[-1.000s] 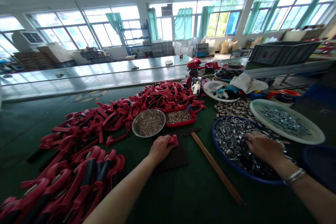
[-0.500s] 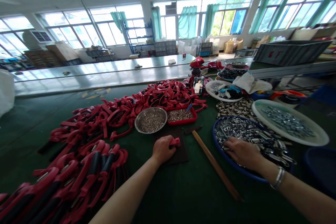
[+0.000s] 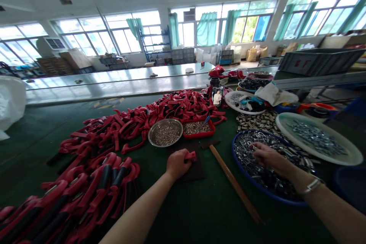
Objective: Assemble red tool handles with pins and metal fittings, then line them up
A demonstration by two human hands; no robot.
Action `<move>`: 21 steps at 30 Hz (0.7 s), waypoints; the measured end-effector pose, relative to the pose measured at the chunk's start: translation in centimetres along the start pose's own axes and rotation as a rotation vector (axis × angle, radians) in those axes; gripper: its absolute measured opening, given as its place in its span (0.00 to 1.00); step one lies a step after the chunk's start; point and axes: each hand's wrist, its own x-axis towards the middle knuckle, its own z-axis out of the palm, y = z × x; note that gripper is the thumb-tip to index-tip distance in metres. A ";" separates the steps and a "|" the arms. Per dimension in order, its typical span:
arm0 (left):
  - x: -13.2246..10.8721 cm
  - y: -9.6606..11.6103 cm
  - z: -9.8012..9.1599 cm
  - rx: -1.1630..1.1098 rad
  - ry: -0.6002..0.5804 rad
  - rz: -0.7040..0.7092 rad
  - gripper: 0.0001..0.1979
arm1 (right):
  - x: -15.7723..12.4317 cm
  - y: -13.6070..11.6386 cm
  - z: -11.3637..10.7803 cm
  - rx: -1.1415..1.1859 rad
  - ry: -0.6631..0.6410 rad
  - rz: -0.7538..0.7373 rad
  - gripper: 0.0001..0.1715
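My left hand (image 3: 177,164) is closed around a red plastic handle (image 3: 190,156), whose end sticks out past the thumb side. It rests over a dark flat pad (image 3: 197,173) on the green table; most of the handle is hidden by the fingers. My right hand (image 3: 267,158) is raised just above a blue tray (image 3: 235,156) of shiny metal fittings (image 3: 248,139). Its fingertips are pinched on a small metal part (image 3: 252,146), too small to make out in detail. Between the hands lies a hammer (image 3: 228,171) with a wooden shaft.
Red handles (image 3: 183,103), many with black grips, are heaped at left and behind. A steel bowl (image 3: 150,137) and a red tray (image 3: 200,134) contain small metal pins. A phone (image 3: 217,96) stands behind them. At right are a white tray (image 3: 353,156) and loose metal pieces (image 3: 254,122).
My right hand has lifted from among the fittings in the blue tray, fingertips now pinched together. My left hand keeps its hold on the red handle. The view has tilted slightly.
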 end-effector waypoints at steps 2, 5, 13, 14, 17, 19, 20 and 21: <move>-0.1 0.0 0.0 -0.002 0.001 -0.007 0.06 | 1.4 -0.6 0.9 -0.338 0.044 -0.106 0.13; -0.2 0.1 0.0 -0.006 -0.004 -0.011 0.06 | 3.6 -1.1 1.7 -0.691 0.064 -0.162 0.13; -0.1 0.0 -0.1 -0.011 -0.001 -0.009 0.07 | 6.0 -1.2 2.4 -0.931 -0.035 -0.137 0.09; -0.2 0.1 -0.2 -0.013 -0.003 -0.011 0.08 | 5.9 -1.2 2.7 -0.938 -0.038 -0.152 0.09; -0.4 0.0 -0.3 -0.035 -0.003 -0.005 0.09 | 5.7 -0.6 3.2 -0.925 -0.045 -0.209 0.09; -0.6 -0.3 -0.3 -0.067 0.009 0.013 0.10 | 5.9 0.7 2.8 -0.885 -0.017 -0.238 0.10; -0.6 -0.5 -0.3 -0.091 0.020 0.020 0.10 | 6.1 1.5 2.3 -0.850 0.002 -0.254 0.10; -0.5 -0.7 -0.4 -0.123 0.033 0.018 0.10 | 6.4 2.5 1.7 -0.811 0.034 -0.263 0.10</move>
